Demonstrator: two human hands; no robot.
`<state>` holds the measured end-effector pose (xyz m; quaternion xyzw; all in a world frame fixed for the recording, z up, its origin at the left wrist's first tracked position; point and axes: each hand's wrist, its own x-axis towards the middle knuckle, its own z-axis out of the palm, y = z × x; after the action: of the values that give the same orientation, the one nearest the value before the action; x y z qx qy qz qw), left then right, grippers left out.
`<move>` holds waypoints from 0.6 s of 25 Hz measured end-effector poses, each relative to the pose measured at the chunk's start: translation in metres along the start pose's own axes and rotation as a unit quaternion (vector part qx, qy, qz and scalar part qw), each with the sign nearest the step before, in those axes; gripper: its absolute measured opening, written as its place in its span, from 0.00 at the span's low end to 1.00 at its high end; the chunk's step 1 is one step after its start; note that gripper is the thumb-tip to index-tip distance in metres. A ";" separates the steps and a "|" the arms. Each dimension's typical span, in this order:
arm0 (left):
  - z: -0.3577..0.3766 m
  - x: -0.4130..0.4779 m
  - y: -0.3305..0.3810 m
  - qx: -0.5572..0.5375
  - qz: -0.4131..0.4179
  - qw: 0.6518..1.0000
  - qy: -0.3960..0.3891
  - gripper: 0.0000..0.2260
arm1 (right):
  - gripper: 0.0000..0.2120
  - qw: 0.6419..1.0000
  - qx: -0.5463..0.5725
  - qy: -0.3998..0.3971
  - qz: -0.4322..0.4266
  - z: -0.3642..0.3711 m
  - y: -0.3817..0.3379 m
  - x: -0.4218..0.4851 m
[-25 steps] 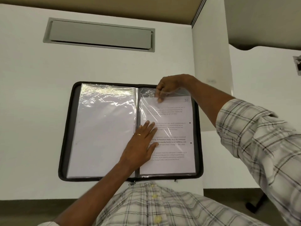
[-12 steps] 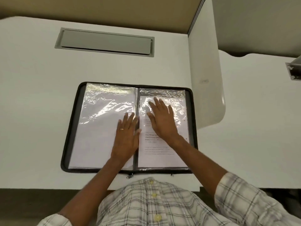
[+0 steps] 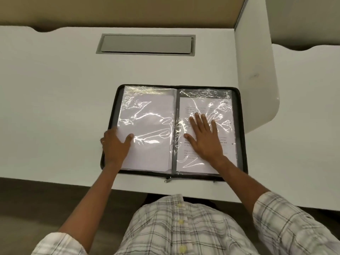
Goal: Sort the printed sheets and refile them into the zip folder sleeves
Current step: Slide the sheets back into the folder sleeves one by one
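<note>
Both hands on the open zip folder point(image 3: 241, 126), which lies flat on the white desk point(image 3: 55, 107) near its front edge.

The right hand point(image 3: 204, 138) rests flat, fingers straight and spread, on the right sleeve point(image 3: 206, 95) over a printed sheet point(image 3: 195, 107). The left hand point(image 3: 115, 144) grips the outer edge of the left sleeve point(image 3: 147, 116), thumb on top, blurred fingers curled at the edge.
</note>
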<state>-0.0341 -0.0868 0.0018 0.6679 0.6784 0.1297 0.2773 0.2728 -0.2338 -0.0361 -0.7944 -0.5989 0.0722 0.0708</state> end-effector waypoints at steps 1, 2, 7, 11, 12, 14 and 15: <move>-0.007 0.003 -0.001 -0.014 -0.011 1.000 -0.009 0.34 | 0.34 1.000 -0.004 -0.001 0.000 0.001 0.000 0.000; -0.012 0.007 -0.003 -0.034 -0.019 0.999 -0.017 0.33 | 0.34 1.000 -0.006 -0.007 0.000 0.003 0.001 0.000; -0.035 0.037 0.003 -0.160 -0.084 0.980 -0.088 0.23 | 0.37 0.998 0.024 -0.058 -0.005 -0.002 0.002 0.006; -0.061 0.044 0.031 -0.302 -0.094 0.925 -0.211 0.04 | 0.40 0.997 0.039 -0.030 0.061 -0.018 -0.020 0.002; -0.068 0.042 0.044 -0.338 -0.094 0.900 -0.259 0.04 | 0.39 0.995 0.067 -0.001 0.072 -0.022 -0.033 -0.005; -0.080 0.040 0.073 -0.398 -0.066 0.851 -0.336 0.14 | 0.33 0.967 0.231 0.017 0.106 -0.037 -0.069 -0.019; -0.084 0.037 0.089 -0.417 -0.043 0.829 -0.370 0.16 | 0.31 0.932 0.334 0.015 0.139 -0.048 -0.092 -0.029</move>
<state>-0.0046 -0.0276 0.1109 0.4566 0.4346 0.1314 0.7651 0.1881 -0.2375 0.0301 -0.8013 -0.4226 0.2650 0.3302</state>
